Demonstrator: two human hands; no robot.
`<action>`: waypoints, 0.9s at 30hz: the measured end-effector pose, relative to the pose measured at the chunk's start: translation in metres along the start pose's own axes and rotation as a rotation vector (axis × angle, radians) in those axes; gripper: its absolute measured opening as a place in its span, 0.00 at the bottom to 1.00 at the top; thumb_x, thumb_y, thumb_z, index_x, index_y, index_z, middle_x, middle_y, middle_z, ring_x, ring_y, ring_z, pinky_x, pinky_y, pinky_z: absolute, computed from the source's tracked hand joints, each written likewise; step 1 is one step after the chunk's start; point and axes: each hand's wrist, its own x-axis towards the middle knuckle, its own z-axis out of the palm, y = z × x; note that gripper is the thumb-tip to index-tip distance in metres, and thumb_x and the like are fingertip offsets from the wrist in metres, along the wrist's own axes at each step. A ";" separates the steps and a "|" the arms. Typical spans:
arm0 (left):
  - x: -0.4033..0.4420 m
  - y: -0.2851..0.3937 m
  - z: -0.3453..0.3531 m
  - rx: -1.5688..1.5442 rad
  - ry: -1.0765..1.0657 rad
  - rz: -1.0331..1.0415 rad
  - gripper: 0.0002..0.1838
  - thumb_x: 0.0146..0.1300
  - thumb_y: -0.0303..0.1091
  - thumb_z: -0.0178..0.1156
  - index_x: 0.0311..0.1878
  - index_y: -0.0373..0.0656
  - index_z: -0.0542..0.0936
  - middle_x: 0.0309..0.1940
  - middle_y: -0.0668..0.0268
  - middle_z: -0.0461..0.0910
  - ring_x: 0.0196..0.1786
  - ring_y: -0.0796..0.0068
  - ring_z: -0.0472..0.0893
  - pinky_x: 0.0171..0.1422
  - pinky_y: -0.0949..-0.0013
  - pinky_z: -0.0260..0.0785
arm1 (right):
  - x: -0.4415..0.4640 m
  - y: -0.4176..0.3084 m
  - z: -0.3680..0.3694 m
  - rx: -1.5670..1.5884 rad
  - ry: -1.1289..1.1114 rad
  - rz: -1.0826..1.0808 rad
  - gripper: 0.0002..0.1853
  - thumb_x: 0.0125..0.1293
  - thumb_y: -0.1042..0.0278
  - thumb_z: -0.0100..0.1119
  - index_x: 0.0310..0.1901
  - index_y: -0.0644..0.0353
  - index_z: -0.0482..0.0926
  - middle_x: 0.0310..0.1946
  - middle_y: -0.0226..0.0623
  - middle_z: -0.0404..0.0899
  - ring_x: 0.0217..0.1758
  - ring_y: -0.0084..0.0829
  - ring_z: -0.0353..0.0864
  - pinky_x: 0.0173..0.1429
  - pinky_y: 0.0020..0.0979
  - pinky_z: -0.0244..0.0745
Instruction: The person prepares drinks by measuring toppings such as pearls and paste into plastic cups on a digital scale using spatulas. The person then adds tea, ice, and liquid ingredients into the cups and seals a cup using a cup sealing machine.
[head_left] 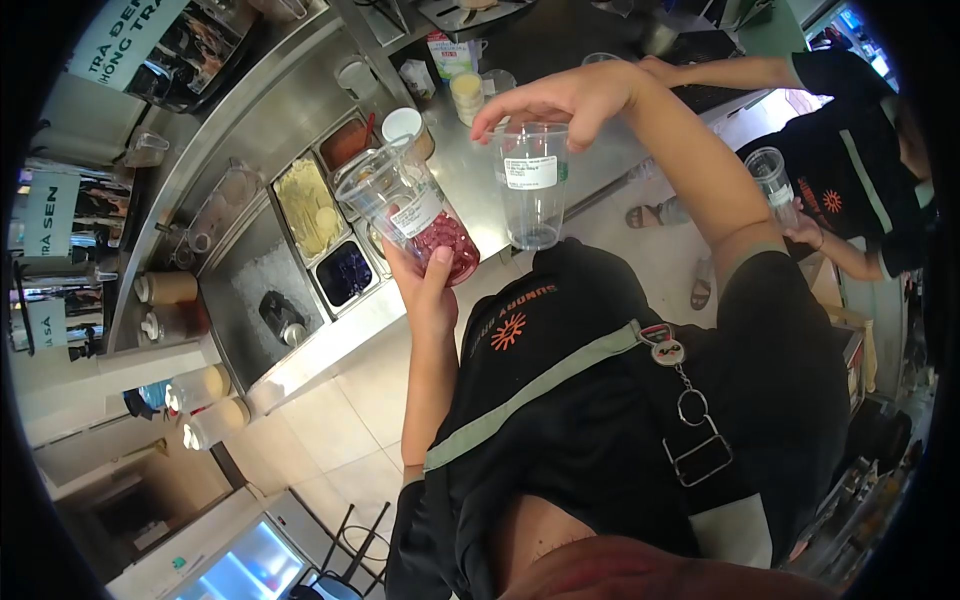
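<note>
My left hand (428, 290) is wrapped round the lower part of a clear plastic cup (415, 215), which holds dark red pieces at its bottom, bears a white label and leans to the left. From above, my right hand (560, 100) grips the rim of an empty clear cup (533, 200) with a white label, hanging upright beside the first. Just left of the cups are steel trays set in the counter, one with a pale yellow food (310, 210), one with something dark purple (343, 275) and one with a reddish filling (347, 145).
An ice bin (265, 290) with a scoop lies at the left. Jars and a carton (455, 55) stand on the steel counter at the back. At the right, a co-worker (840, 180) holds another clear cup (768, 175). Bottles (215, 420) jut out at lower left.
</note>
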 end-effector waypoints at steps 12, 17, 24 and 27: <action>0.039 -0.067 -0.040 0.171 0.044 -0.024 0.44 0.57 0.28 0.71 0.73 0.33 0.56 0.64 0.51 0.68 0.64 0.63 0.73 0.69 0.63 0.66 | 0.007 -0.017 0.001 0.033 -0.119 -0.218 0.54 0.35 0.67 0.67 0.72 0.68 0.59 0.69 0.44 0.63 0.74 0.35 0.61 0.76 0.39 0.55; 0.098 -0.163 -0.077 0.515 0.048 -0.058 0.35 0.51 0.24 0.74 0.60 0.34 0.65 0.52 0.54 0.77 0.52 0.65 0.81 0.56 0.64 0.75 | -0.014 -0.017 0.001 0.029 -0.060 -0.202 0.54 0.36 0.67 0.69 0.72 0.68 0.59 0.69 0.44 0.63 0.74 0.35 0.62 0.76 0.39 0.55; 0.141 -0.218 -0.115 1.194 0.190 0.038 0.61 0.38 0.41 0.81 0.74 0.33 0.55 0.68 0.42 0.66 0.70 0.45 0.69 0.74 0.56 0.62 | -0.043 -0.035 -0.001 -0.028 0.005 -0.029 0.53 0.37 0.69 0.65 0.73 0.61 0.60 0.71 0.36 0.63 0.71 0.32 0.64 0.72 0.38 0.60; 0.090 -0.223 -0.100 0.796 0.565 -0.010 0.57 0.49 0.31 0.74 0.76 0.30 0.47 0.73 0.43 0.57 0.77 0.48 0.57 0.81 0.56 0.48 | -0.041 -0.033 -0.009 -0.314 0.032 -0.018 0.51 0.38 0.65 0.63 0.73 0.55 0.62 0.70 0.38 0.65 0.68 0.35 0.67 0.68 0.40 0.68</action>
